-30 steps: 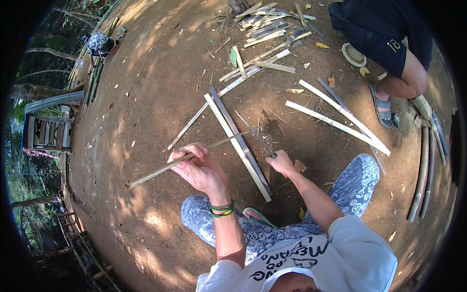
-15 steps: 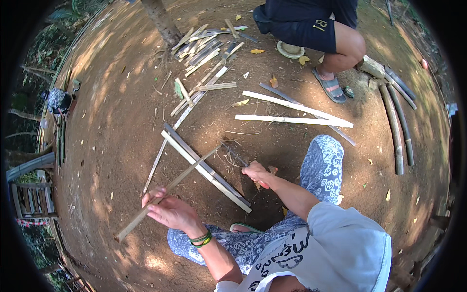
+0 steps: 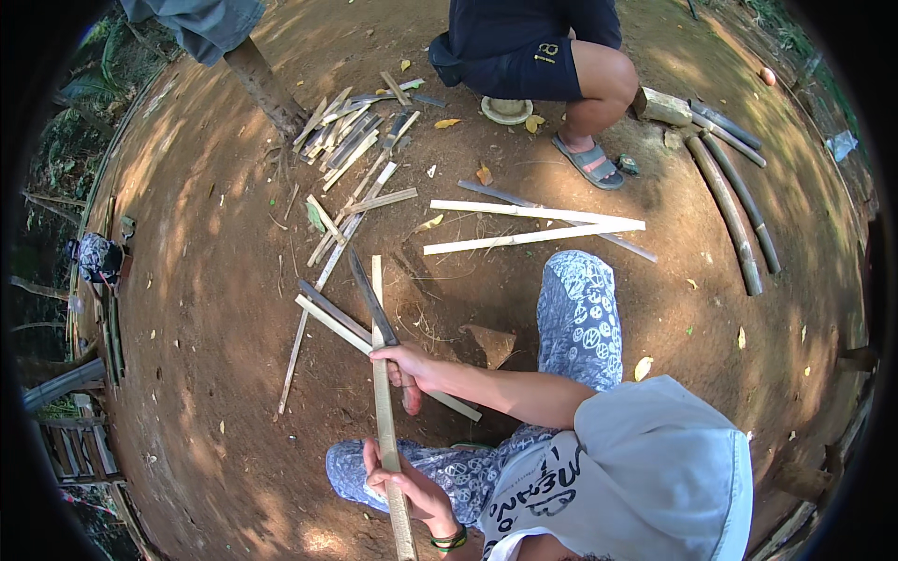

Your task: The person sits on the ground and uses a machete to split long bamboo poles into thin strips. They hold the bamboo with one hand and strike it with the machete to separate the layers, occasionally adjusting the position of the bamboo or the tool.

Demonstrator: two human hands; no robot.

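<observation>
My left hand [image 3: 413,486] is closed around the lower part of a long, pale bamboo strip [image 3: 384,416], which points away from me over the ground. In my right hand [image 3: 409,365] is a long dark-bladed knife [image 3: 369,297], its reddish handle end showing below the fist. The knife lies close along the strip's right side and its blade crosses the strip toward the far left. My right fingers are against the strip or just over it; I cannot tell which. Beneath both lies a pair of split bamboo pieces [image 3: 334,323] on the soil.
Several bamboo pieces lie in a heap [image 3: 346,136] by a tree trunk [image 3: 267,89]. More strips [image 3: 538,213] rest ahead. Whole poles [image 3: 728,215] and a log [image 3: 664,106] are at the right. One person in dark shorts [image 3: 533,70] squats ahead; another person's trouser leg [image 3: 201,28] shows far left.
The bamboo strip has swung from slanting to nearly straight ahead. My right hand has brought the knife left onto it, and my left hand has moved nearer. Another person's leg has appeared far left.
</observation>
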